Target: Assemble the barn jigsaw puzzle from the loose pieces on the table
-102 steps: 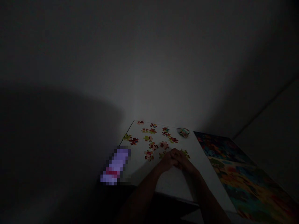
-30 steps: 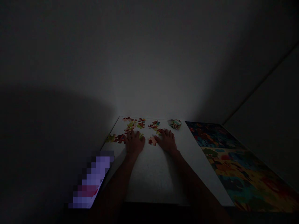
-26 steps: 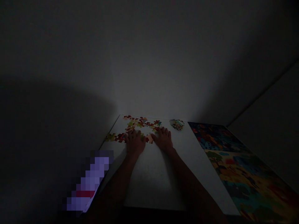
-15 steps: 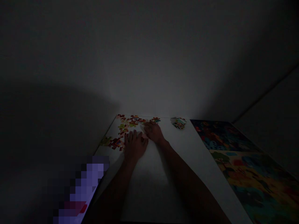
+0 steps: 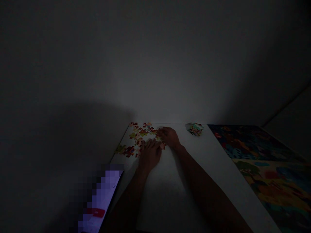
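The scene is very dark. Several loose jigsaw pieces (image 5: 139, 134) lie crowded together at the far left of a white board (image 5: 170, 187). My left hand (image 5: 150, 154) lies flat on the board with its fingers stretched over the near pieces. My right hand (image 5: 170, 136) rests palm down just beyond it, fingers reaching left onto the pieces. The two hands are almost touching. Neither hand visibly holds a piece.
A small heap of pieces (image 5: 194, 128) sits apart at the board's far edge. A colourful picture sheet (image 5: 264, 161) lies along the right side. A lit, blurred-out screen (image 5: 102, 200) stands at the near left. A bare wall rises behind.
The hands, clasped together at first, spread flat on the board. They have swept the scattered pieces leftward into a tighter cluster, and my right hand has crossed toward my left.
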Available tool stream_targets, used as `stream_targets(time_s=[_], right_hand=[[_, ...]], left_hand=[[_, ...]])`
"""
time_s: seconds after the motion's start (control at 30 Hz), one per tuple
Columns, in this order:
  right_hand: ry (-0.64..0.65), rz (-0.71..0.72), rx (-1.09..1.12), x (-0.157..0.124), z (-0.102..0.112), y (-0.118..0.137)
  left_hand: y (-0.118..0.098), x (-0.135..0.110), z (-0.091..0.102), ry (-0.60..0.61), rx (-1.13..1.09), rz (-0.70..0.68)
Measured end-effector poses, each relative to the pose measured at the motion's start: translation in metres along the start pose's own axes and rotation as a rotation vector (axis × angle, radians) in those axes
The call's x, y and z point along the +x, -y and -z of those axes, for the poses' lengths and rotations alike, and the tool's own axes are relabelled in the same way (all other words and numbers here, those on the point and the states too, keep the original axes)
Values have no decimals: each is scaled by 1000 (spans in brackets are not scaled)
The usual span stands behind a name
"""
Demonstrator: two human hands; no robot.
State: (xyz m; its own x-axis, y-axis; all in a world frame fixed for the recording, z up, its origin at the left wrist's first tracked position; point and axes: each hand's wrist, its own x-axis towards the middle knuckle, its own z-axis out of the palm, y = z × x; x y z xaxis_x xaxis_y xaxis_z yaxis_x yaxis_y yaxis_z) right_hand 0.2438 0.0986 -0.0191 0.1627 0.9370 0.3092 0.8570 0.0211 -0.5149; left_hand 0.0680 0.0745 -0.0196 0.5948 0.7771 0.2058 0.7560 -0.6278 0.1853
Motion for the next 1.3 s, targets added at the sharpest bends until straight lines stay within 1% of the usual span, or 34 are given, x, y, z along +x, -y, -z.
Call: stream_targets(time_s=[0.07, 0.13, 0.17, 0.23, 0.3, 0.33, 0.37, 0.43, 0.5, 0.63, 0.7, 0.73, 0.77, 0.87, 0.9, 0.97, 1.07, 1.13, 1.17, 1.2, 1.3], right_hand=[[-32, -101, -104, -4, 0, 1], [-6, -137, -163, -8, -2, 2], [21, -111, -171, -10, -4, 3], [85, 6, -156, -13, -9, 6], [118, 102, -118, -14, -14, 8], [112, 111, -107, -14, -15, 8], [88, 86, -109, -14, -16, 7], [16, -25, -151, -14, -15, 4], [-21, -142, -206, -15, -13, 2], [-3, -335, -281, -21, -16, 7], [30, -378, -307, -23, -25, 15], [52, -356, -306, -22, -30, 19], [81, -297, -293, -21, -36, 23], [145, -34, -210, -9, -47, 25], [142, 16, -191, -4, -48, 24], [97, 18, -183, 4, -44, 17], [-8, -56, -217, 6, -31, 2], [-64, -105, -242, 2, -21, -8], [-62, -108, -247, 0, -17, -11], [-34, -89, -246, -2, -15, -12], [137, 61, -227, -6, -15, -8]], left_hand=[[0, 1, -2, -63, 65, 139], [1, 2, -4, -121, 119, 261], [1, 2, -4, -137, 133, 297], [2, 2, -5, -141, 134, 322], [3, 2, -5, -115, 109, 301], [3, 2, -6, -105, 94, 284], [4, 3, -6, -103, 84, 268], [4, 7, -9, -122, 74, 260], [5, 14, -11, -143, 70, 285], [6, 26, -13, -143, 36, 310], [6, 29, -10, -152, 2, 297], [6, 30, -9, -158, -18, 294], [6, 30, -6, -162, -38, 292], [4, 28, -1, -149, -91, 285], [3, 27, -1, -139, -103, 276], [0, 24, -2, -128, -121, 226], [-3, 20, -9, -122, -121, 100], [-5, 19, -13, -101, -103, 81], [-5, 19, -14, -93, -95, 88], [-5, 19, -15, -92, -87, 100], [-4, 19, -15, -143, -38, 173]])
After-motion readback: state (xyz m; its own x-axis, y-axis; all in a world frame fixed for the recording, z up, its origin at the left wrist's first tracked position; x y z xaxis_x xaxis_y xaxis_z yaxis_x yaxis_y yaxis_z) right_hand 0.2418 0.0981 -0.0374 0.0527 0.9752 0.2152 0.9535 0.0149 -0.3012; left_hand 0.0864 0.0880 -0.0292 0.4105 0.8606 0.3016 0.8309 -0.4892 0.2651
